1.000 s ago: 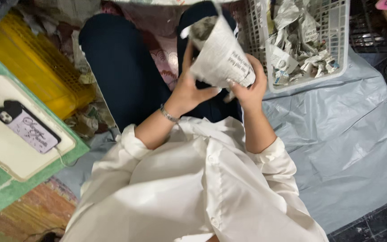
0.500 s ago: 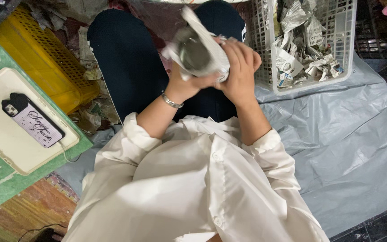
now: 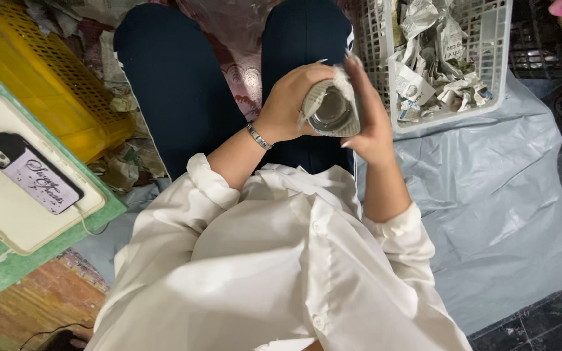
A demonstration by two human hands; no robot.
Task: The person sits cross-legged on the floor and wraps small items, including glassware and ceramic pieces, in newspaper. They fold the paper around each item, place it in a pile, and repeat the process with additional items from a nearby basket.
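Observation:
Both hands hold a glass wrapped in newspaper above my lap, its open mouth facing the camera. My left hand grips the wrapped side from the left, a metal bracelet on that wrist. My right hand presses the paper against the right side, fingers pointing up. I sit with dark trousers and a white shirt.
A white plastic basket with several newspaper-wrapped bundles stands at the upper right on a grey plastic sheet. A yellow crate sits at the upper left. A phone in a lilac case lies on a cream tray.
The loose newspaper sheet that stood tall around the glass has been folded down tight. The glass turned so its mouth faces up, and both hands closed around it.

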